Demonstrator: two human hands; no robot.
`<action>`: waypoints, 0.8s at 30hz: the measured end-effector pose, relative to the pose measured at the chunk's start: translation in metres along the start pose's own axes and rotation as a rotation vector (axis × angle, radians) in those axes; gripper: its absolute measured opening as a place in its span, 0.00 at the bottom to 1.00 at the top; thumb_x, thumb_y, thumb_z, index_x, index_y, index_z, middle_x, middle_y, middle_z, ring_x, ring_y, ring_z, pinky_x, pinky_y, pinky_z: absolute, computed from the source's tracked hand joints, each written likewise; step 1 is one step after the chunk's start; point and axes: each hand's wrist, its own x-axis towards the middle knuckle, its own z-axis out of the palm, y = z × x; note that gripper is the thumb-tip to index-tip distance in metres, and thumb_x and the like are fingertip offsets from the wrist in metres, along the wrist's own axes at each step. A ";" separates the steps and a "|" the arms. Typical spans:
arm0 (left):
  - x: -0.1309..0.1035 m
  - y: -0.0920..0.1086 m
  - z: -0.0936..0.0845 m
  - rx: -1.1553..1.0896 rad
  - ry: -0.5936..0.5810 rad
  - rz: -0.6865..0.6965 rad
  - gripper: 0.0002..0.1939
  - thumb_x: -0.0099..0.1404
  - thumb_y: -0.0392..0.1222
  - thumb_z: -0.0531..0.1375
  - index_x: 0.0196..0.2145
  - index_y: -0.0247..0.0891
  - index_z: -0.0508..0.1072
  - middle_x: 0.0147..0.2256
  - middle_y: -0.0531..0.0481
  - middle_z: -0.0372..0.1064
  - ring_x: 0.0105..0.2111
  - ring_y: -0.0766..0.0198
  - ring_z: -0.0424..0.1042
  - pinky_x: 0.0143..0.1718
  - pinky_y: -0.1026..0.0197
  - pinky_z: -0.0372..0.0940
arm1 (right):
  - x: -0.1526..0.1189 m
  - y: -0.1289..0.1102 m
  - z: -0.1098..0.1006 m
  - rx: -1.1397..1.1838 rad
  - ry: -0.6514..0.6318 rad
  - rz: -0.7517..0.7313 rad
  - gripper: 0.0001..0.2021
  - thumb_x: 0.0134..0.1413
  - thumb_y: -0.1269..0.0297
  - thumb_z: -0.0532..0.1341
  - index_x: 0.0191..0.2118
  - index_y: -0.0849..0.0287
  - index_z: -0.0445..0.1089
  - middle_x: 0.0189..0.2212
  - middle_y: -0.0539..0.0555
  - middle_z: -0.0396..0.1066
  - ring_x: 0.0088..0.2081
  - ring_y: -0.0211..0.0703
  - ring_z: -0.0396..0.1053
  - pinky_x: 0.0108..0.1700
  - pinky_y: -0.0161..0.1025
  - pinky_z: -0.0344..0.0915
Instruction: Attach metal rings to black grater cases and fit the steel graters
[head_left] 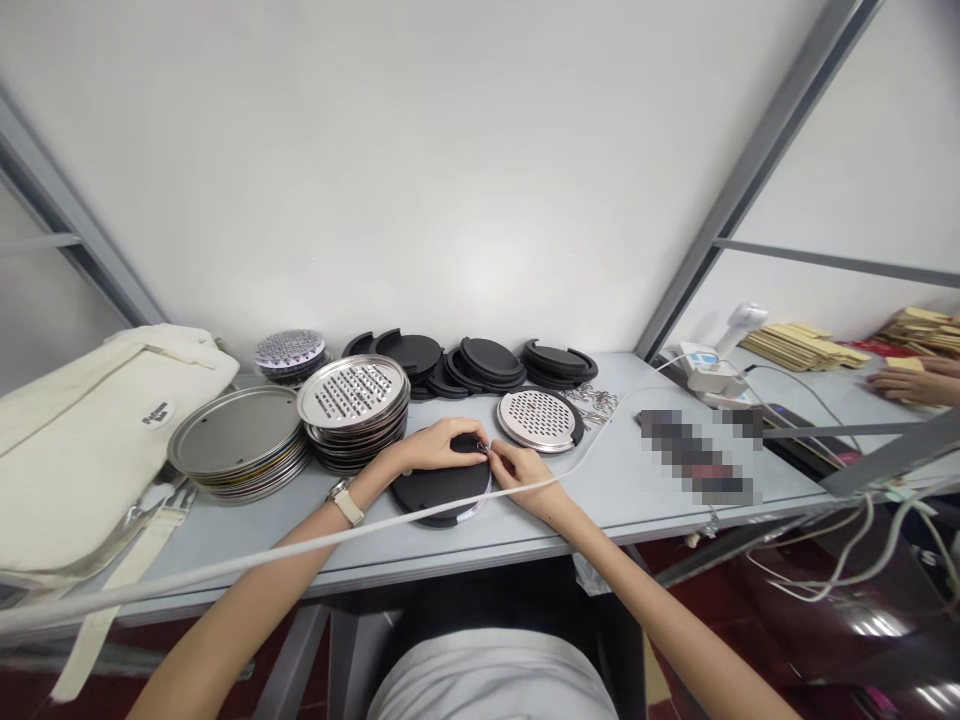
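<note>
Near the front edge of the surface (pixel 604 492), a black disc (pixel 429 492) lies under the left hand (pixel 444 445), which curls over it, its grip unclear. The right hand (pixel 521 467) pinches a small metal clip (pixel 482 447) at the disc's far right rim, near a round grater (pixel 537 418).

Cable (pixel 285 552) slants across front; gap between grater stack (pixel 352 392) and single grater (pixel 536 418).

A pale grey table (pixel 615 465) carries a cream bag (pixel 97 440) at left, 1 stack of plain metal discs (pixel 238 435) and 1 of perforated discs (pixel 354 395). Piles of black discs (pixel 487 362) line the back; 1 black disc (pixel 435 497) lies near the front edge, small metal pieces (pixel 592 405) farther right.
</note>
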 end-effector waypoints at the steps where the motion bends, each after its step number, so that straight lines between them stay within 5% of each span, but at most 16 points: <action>1: 0.000 0.000 0.000 0.001 0.000 -0.001 0.09 0.63 0.42 0.60 0.41 0.37 0.72 0.40 0.48 0.72 0.42 0.61 0.70 0.47 0.60 0.62 | 0.000 0.000 0.000 0.003 0.000 0.000 0.13 0.60 0.62 0.50 0.25 0.57 0.60 0.17 0.46 0.57 0.20 0.35 0.53 0.24 0.33 0.48; 24: 0.000 0.001 0.000 -0.006 -0.007 0.014 0.10 0.64 0.42 0.60 0.42 0.36 0.72 0.40 0.48 0.72 0.42 0.61 0.70 0.46 0.60 0.63 | -0.003 -0.005 -0.003 -0.038 -0.009 -0.013 0.11 0.60 0.64 0.50 0.29 0.58 0.64 0.19 0.49 0.62 0.20 0.36 0.56 0.25 0.32 0.49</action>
